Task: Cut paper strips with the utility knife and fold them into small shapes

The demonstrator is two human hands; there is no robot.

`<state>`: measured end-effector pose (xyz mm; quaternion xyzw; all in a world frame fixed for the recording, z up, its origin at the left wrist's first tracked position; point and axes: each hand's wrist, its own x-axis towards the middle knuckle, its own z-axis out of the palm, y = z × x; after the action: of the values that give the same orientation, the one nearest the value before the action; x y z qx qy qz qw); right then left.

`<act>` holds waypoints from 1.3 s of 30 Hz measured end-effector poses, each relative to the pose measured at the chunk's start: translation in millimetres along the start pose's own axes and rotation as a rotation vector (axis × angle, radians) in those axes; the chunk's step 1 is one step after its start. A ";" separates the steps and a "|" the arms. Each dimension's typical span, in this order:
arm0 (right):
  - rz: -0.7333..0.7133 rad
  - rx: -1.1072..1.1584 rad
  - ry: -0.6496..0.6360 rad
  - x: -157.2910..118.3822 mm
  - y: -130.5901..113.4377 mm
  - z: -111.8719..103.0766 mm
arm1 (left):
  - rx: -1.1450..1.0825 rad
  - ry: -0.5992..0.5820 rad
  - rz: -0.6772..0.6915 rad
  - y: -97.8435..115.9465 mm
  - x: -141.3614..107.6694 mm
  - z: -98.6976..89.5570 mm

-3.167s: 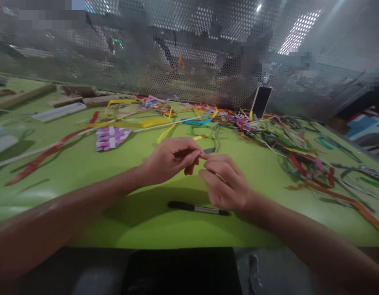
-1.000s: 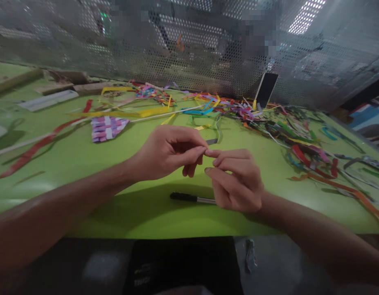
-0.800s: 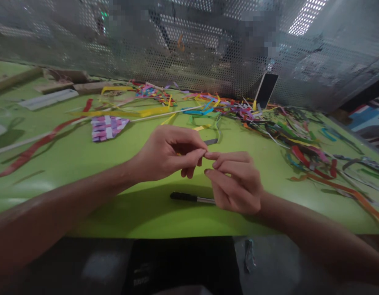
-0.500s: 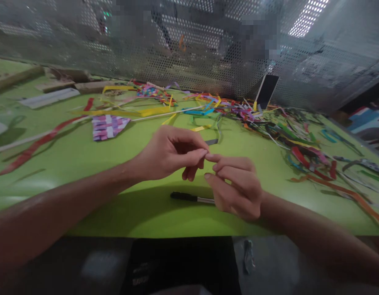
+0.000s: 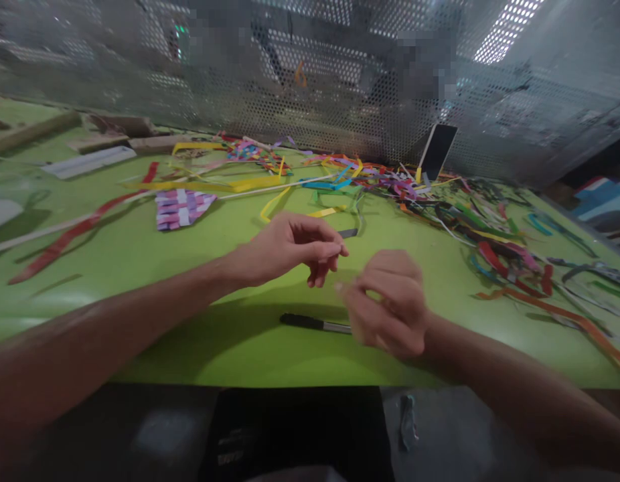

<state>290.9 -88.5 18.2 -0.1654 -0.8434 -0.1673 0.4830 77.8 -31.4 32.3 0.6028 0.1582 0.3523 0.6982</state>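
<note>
Bent over a green table (image 5: pixel 229 365), you hold both forearms angled inward from the lower corners of the view, your hands apart just above the near half of the surface. Your left hand (image 5: pixel 313 253) is palm-in, thumb and forefinger tips drawn together, the other fingers curled beneath; whether anything is pinched there cannot be told. Your right hand (image 5: pixel 385 304), blurred, is loosely curled with its knuckles up, and its grip cannot be made out either.

One black-and-silver pen (image 5: pixel 304 323) lies flat on the near side of the table, its right end hidden by your right hand. One dark grey strip (image 5: pixel 348 233) lies just beyond your left fingertips. Farther out are one purple-and-white woven piece (image 5: pixel 182 209), one phone (image 5: pixel 439 152) propped upright, and a heap of coloured strips (image 5: pixel 400 184) too tangled to count.

An orange mark (image 5: pixel 300 74) resembling a "6" shows on the perforated panel (image 5: pixel 340 107); pale lettering (image 5: pixel 231 458) on the black cloth (image 5: pixel 300 425) below the table is too blurred to read.
</note>
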 end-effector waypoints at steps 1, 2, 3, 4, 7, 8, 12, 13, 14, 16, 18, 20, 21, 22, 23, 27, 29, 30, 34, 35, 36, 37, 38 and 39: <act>-0.049 -0.085 0.047 1.6 2.7 -0.7 | 0.023 0.024 -0.012 -1.8 1.2 -0.8; -0.062 -0.174 0.084 3.5 5.3 -0.8 | 0.049 0.042 -0.023 -3.3 2.2 -1.6; -0.027 -0.235 0.105 5.4 7.9 0.0 | 0.076 0.056 -0.034 -4.7 3.0 -2.5; 0.054 -0.270 0.115 6.9 10.4 1.5 | 0.103 0.064 -0.045 -5.9 3.7 -3.3; 0.249 -0.214 0.195 6.4 19.3 9.2 | 0.182 0.067 -0.087 -8.7 5.3 -4.8; 0.306 -0.183 0.203 4.5 22.8 11.9 | 0.209 0.066 -0.096 -9.5 5.7 -5.0; 0.508 -0.068 0.164 -7.3 39.3 17.7 | 0.313 0.062 -0.077 -11.2 4.5 -5.1; 0.544 -0.041 0.159 -10.0 43.7 18.0 | 0.351 0.057 -0.053 -11.0 3.2 -4.5; 0.574 -0.018 0.163 -12.3 48.2 18.2 | 0.397 0.050 -0.017 -10.6 1.7 -3.4; 0.632 0.015 0.184 -15.2 57.0 18.3 | 0.493 0.019 0.100 -10.2 -1.3 1.7; 0.678 0.038 0.217 -16.4 64.9 18.8 | 0.565 -0.022 0.233 -12.0 -2.9 12.8; 0.721 0.062 0.242 -16.1 70.8 19.6 | 0.638 -0.088 0.298 -16.2 -2.9 32.1; 0.736 0.065 0.253 -15.5 72.8 20.0 | 0.706 -0.131 0.280 -18.4 -2.6 44.9; 0.782 0.109 0.269 -14.5 73.9 20.1 | 0.788 -0.203 0.247 -19.9 -2.6 59.5; 0.863 0.199 0.284 -13.1 74.2 19.9 | 0.866 -0.297 0.217 -20.1 -2.8 75.3; 1.257 0.761 0.249 -3.5 67.6 15.1 | 1.092 -0.731 0.232 -6.3 -9.2 130.3; 1.319 0.922 0.183 3.3 61.7 10.9 | 1.187 -0.916 0.294 1.9 -14.5 138.6; 1.333 0.987 0.158 6.9 58.7 8.9 | 1.210 -0.911 0.320 3.6 -16.8 135.7; 1.364 1.180 0.123 18.2 48.3 5.1 | 1.046 -0.438 0.335 -8.9 -16.6 89.3; 1.374 1.230 0.132 19.8 46.3 5.1 | 0.993 -0.256 0.302 -14.2 -13.6 74.8; 1.390 1.283 0.141 20.8 44.6 5.2 | 0.980 -0.164 0.290 -18.8 -10.0 61.7; 1.409 1.329 0.154 21.5 43.0 5.5 | 0.972 -0.094 0.259 -22.2 -6.0 51.0; 1.429 1.365 0.168 21.8 41.6 5.7 | 0.953 -0.009 0.190 -24.2 -2.0 43.0; 1.447 1.384 0.181 21.9 40.5 5.8 | 0.944 0.026 0.132 -24.8 1.6 38.0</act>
<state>293.8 -47.3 39.5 -0.3076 -0.4121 0.6815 0.5207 110.9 -58.6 17.4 0.8584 0.2712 0.2931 0.3220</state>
